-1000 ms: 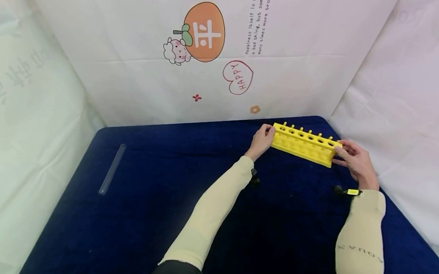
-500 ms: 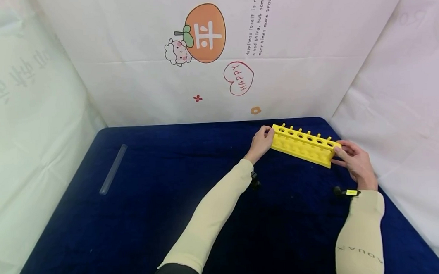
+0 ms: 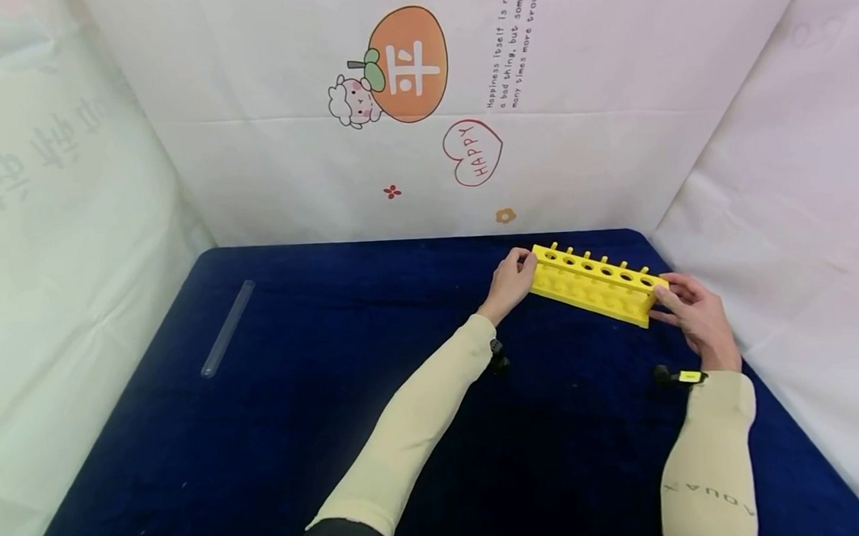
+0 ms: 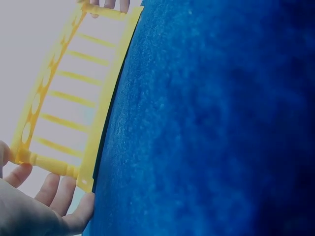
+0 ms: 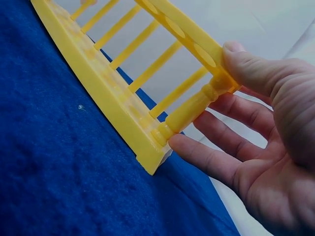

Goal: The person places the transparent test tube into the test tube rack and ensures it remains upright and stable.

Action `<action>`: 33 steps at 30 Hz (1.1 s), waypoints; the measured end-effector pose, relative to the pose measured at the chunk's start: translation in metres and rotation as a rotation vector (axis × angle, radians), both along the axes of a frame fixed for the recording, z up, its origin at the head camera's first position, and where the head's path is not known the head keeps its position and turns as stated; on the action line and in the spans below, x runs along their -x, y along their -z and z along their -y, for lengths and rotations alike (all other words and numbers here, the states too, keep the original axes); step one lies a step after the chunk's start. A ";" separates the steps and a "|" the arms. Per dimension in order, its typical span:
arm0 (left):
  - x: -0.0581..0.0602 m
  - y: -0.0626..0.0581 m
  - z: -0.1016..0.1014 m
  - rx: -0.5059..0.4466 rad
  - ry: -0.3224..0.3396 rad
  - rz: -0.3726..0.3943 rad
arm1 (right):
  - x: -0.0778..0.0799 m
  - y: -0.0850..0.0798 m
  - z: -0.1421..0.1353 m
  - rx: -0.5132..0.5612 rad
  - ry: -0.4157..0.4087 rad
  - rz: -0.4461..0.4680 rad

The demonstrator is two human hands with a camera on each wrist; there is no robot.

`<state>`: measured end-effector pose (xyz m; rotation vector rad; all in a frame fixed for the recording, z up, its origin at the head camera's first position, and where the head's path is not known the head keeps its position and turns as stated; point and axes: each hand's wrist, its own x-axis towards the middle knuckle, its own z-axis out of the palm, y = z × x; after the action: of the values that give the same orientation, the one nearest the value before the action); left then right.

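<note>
A yellow test tube rack (image 3: 589, 290) stands at the back right of the dark blue table, set at a slant, its row of holes facing up and pegs along the far side. My left hand (image 3: 507, 284) grips its left end. At the opposite end, my right hand (image 3: 704, 322) holds the rack, thumb (image 5: 246, 64) on the top bar and fingers against the end post. No tubes sit in the rack's holes. Far to the left, a clear test tube (image 3: 229, 329) lies flat on the cloth. Whether the rack's base fully touches the cloth is hard to tell.
The table (image 3: 376, 368) is covered in dark blue cloth. A white printed sheet (image 3: 286, 178) rises behind its back edge. White sheets hang at the left (image 3: 71, 238) and right (image 3: 800, 240) sides, the right one close to my right hand.
The rack has shifted slightly left over the table, with both hands still holding its ends. The head view has turned a little; the clear test tube lies where it was.
</note>
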<state>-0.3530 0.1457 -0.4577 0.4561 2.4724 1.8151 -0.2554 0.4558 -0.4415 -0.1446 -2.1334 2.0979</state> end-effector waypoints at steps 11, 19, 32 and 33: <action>-0.001 -0.001 0.007 -0.026 -0.003 0.056 | 0.005 -0.001 0.006 -0.052 0.020 -0.001; -0.002 0.000 0.011 -0.034 -0.012 0.058 | 0.007 0.000 0.012 -0.054 0.008 -0.027; -0.002 -0.003 0.020 -0.039 -0.049 0.097 | 0.015 0.002 0.021 -0.134 0.002 -0.030; -0.002 -0.003 0.021 -0.038 -0.049 0.096 | 0.015 0.003 0.022 -0.131 -0.003 -0.033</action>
<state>-0.3508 0.1249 -0.4546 0.3050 2.4105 1.8582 -0.2702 0.4342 -0.4440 -0.0916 -2.2446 1.9403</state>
